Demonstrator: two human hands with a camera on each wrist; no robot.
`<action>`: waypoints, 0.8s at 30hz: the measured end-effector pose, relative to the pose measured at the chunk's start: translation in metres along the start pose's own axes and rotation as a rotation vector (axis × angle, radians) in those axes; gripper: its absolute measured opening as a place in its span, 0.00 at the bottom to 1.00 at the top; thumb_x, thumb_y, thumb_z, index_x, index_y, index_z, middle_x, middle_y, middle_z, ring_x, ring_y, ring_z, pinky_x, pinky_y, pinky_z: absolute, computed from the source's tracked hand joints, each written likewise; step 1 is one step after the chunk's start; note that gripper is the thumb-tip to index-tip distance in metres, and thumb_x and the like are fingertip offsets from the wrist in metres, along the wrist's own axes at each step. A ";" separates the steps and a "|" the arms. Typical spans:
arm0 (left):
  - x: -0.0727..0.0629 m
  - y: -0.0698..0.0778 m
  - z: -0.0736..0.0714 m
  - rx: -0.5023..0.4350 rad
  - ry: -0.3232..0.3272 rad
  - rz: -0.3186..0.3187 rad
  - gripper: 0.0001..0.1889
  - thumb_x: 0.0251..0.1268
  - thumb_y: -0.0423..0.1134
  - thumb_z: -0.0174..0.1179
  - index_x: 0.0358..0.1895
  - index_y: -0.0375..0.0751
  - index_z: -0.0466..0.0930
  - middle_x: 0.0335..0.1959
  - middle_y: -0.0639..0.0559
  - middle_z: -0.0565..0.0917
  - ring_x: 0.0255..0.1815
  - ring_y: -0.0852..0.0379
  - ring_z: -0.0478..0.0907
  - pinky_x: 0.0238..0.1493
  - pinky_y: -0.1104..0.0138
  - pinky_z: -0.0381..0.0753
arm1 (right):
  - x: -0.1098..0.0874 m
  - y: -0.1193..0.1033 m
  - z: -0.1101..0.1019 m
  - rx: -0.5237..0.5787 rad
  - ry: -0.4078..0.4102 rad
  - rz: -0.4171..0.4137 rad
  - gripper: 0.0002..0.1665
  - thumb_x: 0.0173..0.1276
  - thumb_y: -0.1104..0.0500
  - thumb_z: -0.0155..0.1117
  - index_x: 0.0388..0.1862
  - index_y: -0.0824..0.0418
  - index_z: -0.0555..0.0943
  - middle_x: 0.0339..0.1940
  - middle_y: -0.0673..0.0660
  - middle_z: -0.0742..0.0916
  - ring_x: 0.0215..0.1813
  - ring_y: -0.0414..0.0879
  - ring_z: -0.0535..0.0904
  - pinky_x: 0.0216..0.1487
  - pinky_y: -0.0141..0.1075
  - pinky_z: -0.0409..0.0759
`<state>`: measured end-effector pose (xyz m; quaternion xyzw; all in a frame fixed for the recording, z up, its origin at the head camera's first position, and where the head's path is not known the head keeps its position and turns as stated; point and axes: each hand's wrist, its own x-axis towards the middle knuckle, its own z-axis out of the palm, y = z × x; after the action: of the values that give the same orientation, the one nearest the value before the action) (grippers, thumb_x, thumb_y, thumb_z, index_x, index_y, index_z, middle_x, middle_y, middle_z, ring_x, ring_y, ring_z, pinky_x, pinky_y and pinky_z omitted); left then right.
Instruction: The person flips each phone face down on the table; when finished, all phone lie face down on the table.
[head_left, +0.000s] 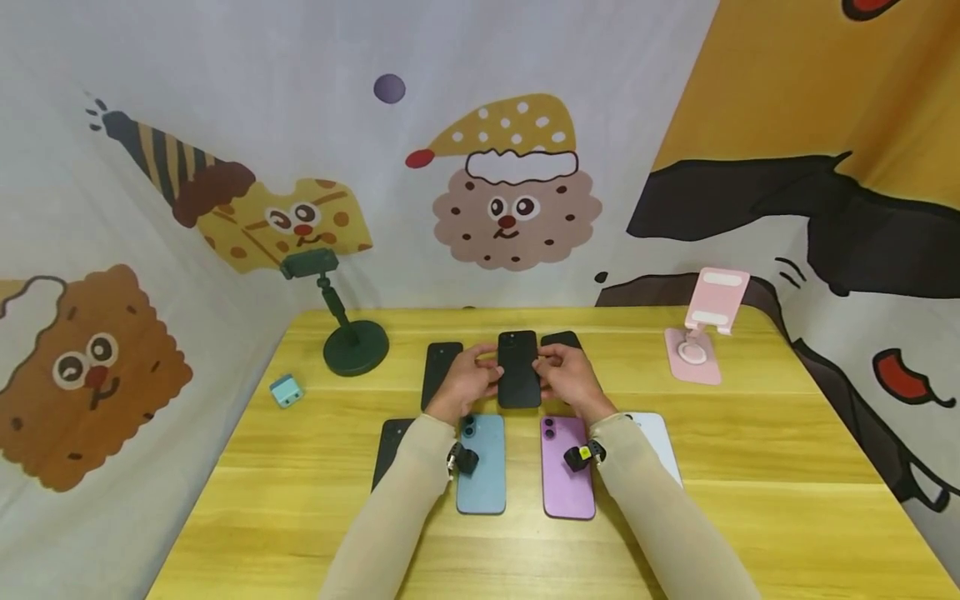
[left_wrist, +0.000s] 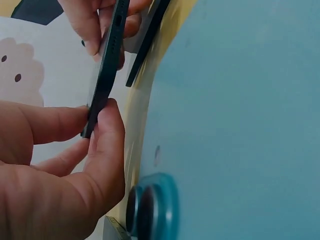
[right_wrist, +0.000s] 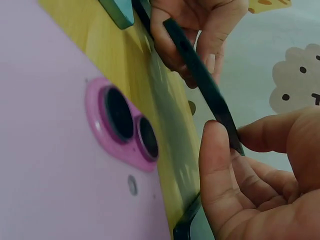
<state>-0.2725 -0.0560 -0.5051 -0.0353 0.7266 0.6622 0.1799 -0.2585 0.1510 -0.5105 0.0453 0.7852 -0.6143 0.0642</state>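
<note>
Between my two hands is a black smartphone, its camera side toward me in the head view. My left hand pinches its left edge, and my right hand pinches the opposite edge. The left wrist view shows the phone edge-on, raised off the table, with thumb and fingers on its two faces. From the right wrist, the phone appears slanted between both hands. Dark phones lie behind the left hand and the right hand. Below my wrists are a blue phone and a pink phone.
Another dark phone and a white phone lie partly under my sleeves. A green phone stand and a small blue-white block are at the left. A pink folding stand stands back right. A printed curtain hangs behind the wooden table.
</note>
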 end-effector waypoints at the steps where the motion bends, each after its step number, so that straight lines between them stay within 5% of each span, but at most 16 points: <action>1: 0.000 0.000 0.000 0.014 0.004 0.001 0.28 0.77 0.29 0.61 0.77 0.48 0.73 0.63 0.40 0.79 0.53 0.50 0.85 0.45 0.63 0.88 | 0.001 0.000 0.000 -0.006 0.001 0.003 0.25 0.79 0.62 0.63 0.71 0.66 0.77 0.49 0.64 0.85 0.34 0.47 0.83 0.30 0.38 0.88; 10: 0.003 0.002 0.004 0.093 0.023 -0.010 0.30 0.75 0.28 0.63 0.78 0.49 0.73 0.56 0.43 0.82 0.54 0.49 0.85 0.53 0.56 0.89 | 0.005 0.003 -0.002 -0.057 -0.005 0.020 0.27 0.77 0.65 0.64 0.73 0.65 0.76 0.51 0.64 0.85 0.37 0.49 0.84 0.33 0.41 0.90; 19: 0.003 0.003 0.004 0.136 0.063 -0.030 0.30 0.73 0.27 0.64 0.77 0.46 0.74 0.45 0.48 0.82 0.41 0.55 0.83 0.37 0.66 0.87 | 0.005 0.001 0.001 -0.174 -0.021 -0.007 0.31 0.75 0.66 0.65 0.76 0.65 0.75 0.54 0.65 0.88 0.46 0.53 0.89 0.37 0.40 0.91; 24: 0.002 0.005 0.004 0.184 0.095 -0.028 0.30 0.73 0.27 0.64 0.76 0.46 0.75 0.43 0.49 0.82 0.39 0.56 0.83 0.37 0.66 0.88 | 0.004 -0.001 0.004 -0.222 -0.022 -0.031 0.30 0.76 0.64 0.66 0.75 0.65 0.76 0.56 0.67 0.88 0.46 0.54 0.91 0.37 0.39 0.91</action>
<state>-0.2750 -0.0509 -0.5016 -0.0601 0.7915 0.5876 0.1570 -0.2622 0.1472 -0.5109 0.0187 0.8483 -0.5247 0.0678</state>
